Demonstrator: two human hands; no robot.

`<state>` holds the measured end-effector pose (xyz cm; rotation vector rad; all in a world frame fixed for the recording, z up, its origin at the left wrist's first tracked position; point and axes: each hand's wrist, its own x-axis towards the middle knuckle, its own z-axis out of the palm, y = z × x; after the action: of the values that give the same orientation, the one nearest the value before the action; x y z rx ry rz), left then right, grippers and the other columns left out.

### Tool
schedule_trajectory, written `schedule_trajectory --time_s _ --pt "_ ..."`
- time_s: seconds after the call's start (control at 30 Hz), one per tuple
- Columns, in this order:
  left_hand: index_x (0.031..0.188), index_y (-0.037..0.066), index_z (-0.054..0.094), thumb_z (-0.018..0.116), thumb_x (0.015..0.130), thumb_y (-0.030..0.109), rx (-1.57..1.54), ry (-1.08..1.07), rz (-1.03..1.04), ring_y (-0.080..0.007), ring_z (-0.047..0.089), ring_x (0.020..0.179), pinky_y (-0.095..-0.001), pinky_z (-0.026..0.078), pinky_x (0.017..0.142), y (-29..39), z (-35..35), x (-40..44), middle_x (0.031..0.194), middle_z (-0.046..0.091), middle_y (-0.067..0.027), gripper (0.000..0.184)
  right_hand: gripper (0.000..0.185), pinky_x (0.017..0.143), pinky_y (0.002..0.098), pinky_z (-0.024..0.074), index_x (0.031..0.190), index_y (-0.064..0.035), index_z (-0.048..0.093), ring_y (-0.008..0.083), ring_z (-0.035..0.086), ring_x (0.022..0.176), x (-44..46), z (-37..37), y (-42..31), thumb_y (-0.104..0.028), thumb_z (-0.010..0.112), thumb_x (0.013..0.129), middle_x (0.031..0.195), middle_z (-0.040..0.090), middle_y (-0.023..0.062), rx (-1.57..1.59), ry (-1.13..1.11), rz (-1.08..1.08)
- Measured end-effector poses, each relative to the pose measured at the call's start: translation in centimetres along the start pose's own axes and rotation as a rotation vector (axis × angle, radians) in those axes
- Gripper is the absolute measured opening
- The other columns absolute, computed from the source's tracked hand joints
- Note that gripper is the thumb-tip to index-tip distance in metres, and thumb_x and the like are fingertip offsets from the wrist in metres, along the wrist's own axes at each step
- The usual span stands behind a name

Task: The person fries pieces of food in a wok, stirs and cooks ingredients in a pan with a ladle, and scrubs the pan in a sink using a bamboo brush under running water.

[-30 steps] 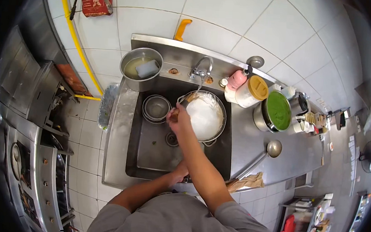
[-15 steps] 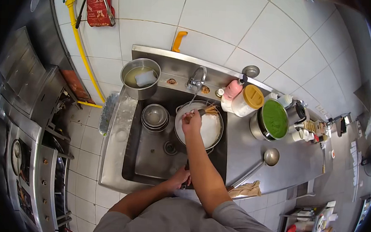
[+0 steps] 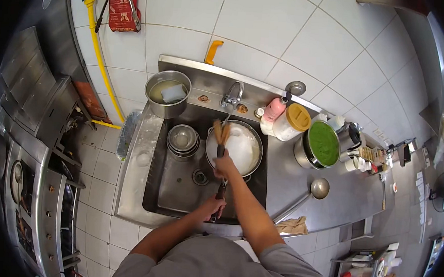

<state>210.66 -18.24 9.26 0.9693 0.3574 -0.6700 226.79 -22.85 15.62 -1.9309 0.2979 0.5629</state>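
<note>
A round pan (image 3: 248,165) full of white suds tilts in the right half of the sink (image 3: 178,197). My left hand (image 3: 212,208) is closed around the pan's dark handle (image 3: 221,191) near the sink's front edge. Over the pan's left side, my right hand (image 3: 224,166) grips a scrubbing brush (image 3: 221,134) with a dark handle, its tan bristles pointing toward the faucet. From the faucet (image 3: 232,94) a thin stream seems to fall at the pan's back rim. Stacked metal bowls (image 3: 183,139) sit in the sink left of the pan.
A pot of cloudy water (image 3: 168,92) stands at the back left corner. Right of the sink are a pink bottle (image 3: 274,109), a yellow-lidded jar (image 3: 298,118), a pot of green contents (image 3: 324,144), a ladle (image 3: 319,188) and a tan cloth (image 3: 292,225).
My right hand has drawn back toward me, and the brush has swung from pointing right to pointing toward the faucet. My left hand has shifted slightly forward with the pan handle.
</note>
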Motion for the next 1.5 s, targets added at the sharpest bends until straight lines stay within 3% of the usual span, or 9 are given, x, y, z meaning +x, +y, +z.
schedule_trajectory --time_s 0.33,0.5,0.57,0.7,0.97,1.1,1.17,1.27,1.5 --pt "0.086 0.011 0.045 0.055 0.085 0.011 -0.117 -0.062 -0.074 -0.0153 0.046 0.041 -0.0329 0.040 0.036 -0.1 0.2 0.1 0.061 0.048 -0.0018 0.010 0.072 0.075 0.0448 0.0545 0.149 -0.0125 0.028 0.0310 0.068 0.091 -4.7 -14.7 0.9 -0.008 0.050 0.080 0.112 0.065 0.0192 -1.528 -0.278 0.027" --pt "0.087 0.012 0.043 0.055 0.086 0.011 -0.127 -0.082 -0.065 -0.0142 0.045 0.043 -0.0323 0.040 0.038 1.0 0.9 -1.3 0.062 0.047 -0.0010 0.013 0.049 0.082 0.0475 0.0522 0.140 -0.0106 0.041 0.0355 0.065 0.099 0.7 -13.4 1.5 -0.016 0.043 0.091 0.109 0.066 0.0193 -1.337 0.057 -0.183" --pt "0.084 0.010 0.043 0.055 0.085 0.011 -0.122 -0.083 -0.046 -0.0151 0.046 0.041 -0.0328 0.040 0.036 1.0 1.0 -0.9 0.061 0.047 -0.0020 0.013 0.071 0.086 0.0471 0.0511 0.146 -0.0124 0.030 0.0380 0.064 0.100 3.6 -9.4 3.0 -0.012 0.056 0.080 0.107 0.065 0.0260 -1.225 -0.032 -0.184" --pt "0.083 0.010 0.043 0.056 0.084 0.011 -0.054 -0.035 -0.019 -0.0152 0.046 0.041 -0.0333 0.040 0.037 0.4 0.2 -0.5 0.061 0.047 -0.0022 0.013 0.083 0.049 0.0405 0.0531 0.153 -0.0193 0.013 0.0302 0.065 0.060 -2.9 -4.8 -0.9 -0.009 0.052 0.081 0.087 0.066 0.0237 -0.762 -0.241 0.014" --pt "0.086 0.008 0.046 0.057 0.082 0.013 0.210 -0.001 -0.039 -0.0149 0.047 0.041 -0.0324 0.042 0.037 1.7 -3.4 -1.9 0.059 0.048 -0.0028 0.013 0.083 0.040 0.0289 0.0424 0.149 -0.0370 0.026 0.0134 0.048 0.048 -7.6 -18.3 -0.6 -0.022 0.069 0.080 0.061 0.051 0.0020 -0.883 -0.593 0.261" --pt "0.092 0.007 0.047 0.057 0.080 0.011 0.447 0.042 0.002 -0.0139 0.048 0.042 -0.0316 0.042 0.038 2.6 -5.6 -4.2 0.060 0.048 -0.0027 0.016 0.079 0.051 0.0326 0.0484 0.147 -0.0351 0.034 0.0173 0.054 0.052 -7.8 -22.7 2.0 -0.023 0.071 0.078 0.066 0.057 0.0066 -0.975 -0.417 0.022" --pt "0.095 0.006 0.047 0.058 0.079 0.008 0.537 0.080 0.015 -0.0135 0.048 0.043 -0.0308 0.041 0.038 4.5 -5.2 -7.0 0.060 0.049 -0.0024 0.019 0.076 0.078 0.0418 0.0503 0.146 -0.0359 0.034 0.0345 0.064 0.081 -7.9 -23.3 3.4 -0.029 0.071 0.081 0.089 0.064 0.0166 -1.040 -0.130 -0.420" --pt "0.098 0.006 0.048 0.058 0.079 0.008 0.602 0.098 0.024 -0.0126 0.047 0.042 -0.0290 0.041 0.038 5.2 -6.1 -9.9 0.061 0.049 -0.0014 0.022 0.070 0.074 0.0453 0.0528 0.146 -0.0368 0.032 0.0344 0.065 0.089 -11.1 -22.4 2.4 -0.029 0.066 0.086 0.097 0.065 0.0161 -1.161 0.228 -0.461" --pt "0.097 0.007 0.051 0.066 0.074 0.016 1.404 0.358 0.288 -0.0436 0.060 0.078 -0.0482 0.046 0.066 6.4 -10.2 -17.2 0.079 0.062 -0.0209 0.029 0.067 0.074 0.0478 0.0522 0.146 -0.0345 0.033 0.0392 0.064 0.084 -15.7 -18.4 10.0 -0.029 0.063 0.086 0.096 0.063 0.0208 -0.963 0.120 -0.383"
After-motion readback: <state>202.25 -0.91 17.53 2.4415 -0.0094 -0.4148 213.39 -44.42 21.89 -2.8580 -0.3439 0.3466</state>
